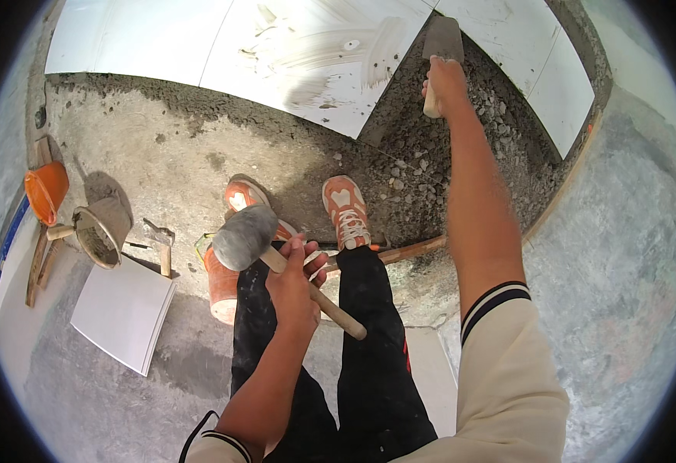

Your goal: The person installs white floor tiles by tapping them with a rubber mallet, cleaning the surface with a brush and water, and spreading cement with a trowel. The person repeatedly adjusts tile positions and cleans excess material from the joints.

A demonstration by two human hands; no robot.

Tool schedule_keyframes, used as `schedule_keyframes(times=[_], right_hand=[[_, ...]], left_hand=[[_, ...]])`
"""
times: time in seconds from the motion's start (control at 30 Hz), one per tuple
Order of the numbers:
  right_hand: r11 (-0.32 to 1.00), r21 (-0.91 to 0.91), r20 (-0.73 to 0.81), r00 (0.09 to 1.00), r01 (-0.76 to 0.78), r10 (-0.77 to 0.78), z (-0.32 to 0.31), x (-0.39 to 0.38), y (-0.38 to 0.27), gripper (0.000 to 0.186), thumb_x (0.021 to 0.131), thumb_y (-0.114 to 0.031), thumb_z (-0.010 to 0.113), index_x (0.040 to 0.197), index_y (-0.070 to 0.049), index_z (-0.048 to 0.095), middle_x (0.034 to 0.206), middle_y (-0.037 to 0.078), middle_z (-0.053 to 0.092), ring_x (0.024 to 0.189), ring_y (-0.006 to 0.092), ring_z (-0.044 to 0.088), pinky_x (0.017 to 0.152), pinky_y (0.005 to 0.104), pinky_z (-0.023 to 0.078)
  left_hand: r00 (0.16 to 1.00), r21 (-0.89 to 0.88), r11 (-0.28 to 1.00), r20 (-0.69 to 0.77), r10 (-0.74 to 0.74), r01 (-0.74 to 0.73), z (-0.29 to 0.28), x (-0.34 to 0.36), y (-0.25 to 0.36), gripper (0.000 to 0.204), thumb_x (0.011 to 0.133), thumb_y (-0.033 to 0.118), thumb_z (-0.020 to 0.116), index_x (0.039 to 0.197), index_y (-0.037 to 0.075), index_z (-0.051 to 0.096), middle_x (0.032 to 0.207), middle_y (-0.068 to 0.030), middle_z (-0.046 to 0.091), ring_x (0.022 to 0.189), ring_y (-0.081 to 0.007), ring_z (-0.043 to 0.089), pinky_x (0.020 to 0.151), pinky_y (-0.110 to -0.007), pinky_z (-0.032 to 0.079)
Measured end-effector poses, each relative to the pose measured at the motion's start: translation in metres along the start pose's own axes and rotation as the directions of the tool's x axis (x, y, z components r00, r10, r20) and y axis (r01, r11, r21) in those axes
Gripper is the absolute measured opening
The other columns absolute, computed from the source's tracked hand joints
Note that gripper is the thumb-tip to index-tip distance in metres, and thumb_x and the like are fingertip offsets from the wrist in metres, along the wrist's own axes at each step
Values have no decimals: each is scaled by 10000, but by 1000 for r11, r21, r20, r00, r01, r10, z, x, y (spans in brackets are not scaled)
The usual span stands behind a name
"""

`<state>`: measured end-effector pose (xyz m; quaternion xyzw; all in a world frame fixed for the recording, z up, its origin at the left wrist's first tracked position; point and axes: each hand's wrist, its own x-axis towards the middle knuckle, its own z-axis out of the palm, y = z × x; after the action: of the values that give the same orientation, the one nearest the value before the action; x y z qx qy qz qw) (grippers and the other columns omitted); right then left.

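Observation:
My left hand (291, 293) is closed round the wooden handle of a rubber mallet (245, 236). Its grey head points up and to the left, above my shoes. Stretched out to the far right, my right hand (447, 83) grips a trowel (443, 37) by its pale wooden handle. The trowel's flat blade lies over the tip of a dark, wet mortar bed (480, 100) strewn with grey stones. White tiles flank this bed: a mortar-smeared tile (307, 54) on the left and another tile (557, 85) on the right.
A stack of white tiles (122, 309) lies at the left. Near it are a mortar bucket (105, 231), an orange container (46, 191) and a hammer (165, 251). An orange bucket (222, 285) stands by my leg. A wooden strip (411, 250) crosses the floor beyond my feet.

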<state>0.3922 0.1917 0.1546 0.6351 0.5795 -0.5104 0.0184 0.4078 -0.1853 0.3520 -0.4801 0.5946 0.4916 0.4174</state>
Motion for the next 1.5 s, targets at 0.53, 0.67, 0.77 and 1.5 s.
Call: schedule_keyframes(times=[0.53, 0.67, 0.77, 1.5], right_hand=[[984, -46, 110, 978, -170, 174, 35, -88, 22, 417, 1075, -275, 514, 1327, 55, 477, 902, 123, 571, 594, 205, 616, 482, 359, 531], [973, -116, 106, 972, -197, 210, 57, -135, 60, 405, 1073, -268, 520, 1307, 61, 505, 913, 145, 607, 576, 201, 655, 464, 355, 522], [971, -172, 106, 977, -167, 186, 71, -168, 89, 416, 1064, -293, 527, 1237, 85, 533, 906, 222, 668, 661, 314, 712, 598, 427, 563], [761, -629, -252, 884, 161, -395, -51, -8, 48, 474, 1082, -327, 485, 1400, 23, 520, 1185, 240, 648, 1085, 356, 679, 807, 483, 579]], left_hand=[[1000, -41, 999, -6, -8, 8, 1, 5, 10, 353, 1062, 295, 626, 1326, 61, 602, 1100, -48, 668, 910, -138, 679, 726, -279, 547], [1000, -44, 999, 0, 1, -1, -1, 3, 10, 350, 1063, 296, 624, 1326, 66, 602, 1099, -46, 668, 913, -136, 678, 728, -272, 543], [1000, -43, 999, 3, 11, -11, -5, 3, 7, 368, 1067, 296, 616, 1348, 60, 589, 1101, -53, 666, 914, -143, 685, 722, -272, 548], [999, -28, 1000, -46, 14, -15, 9, 3, 4, 344, 1067, 286, 614, 1334, 69, 595, 1106, -43, 672, 906, -133, 677, 722, -276, 539]])
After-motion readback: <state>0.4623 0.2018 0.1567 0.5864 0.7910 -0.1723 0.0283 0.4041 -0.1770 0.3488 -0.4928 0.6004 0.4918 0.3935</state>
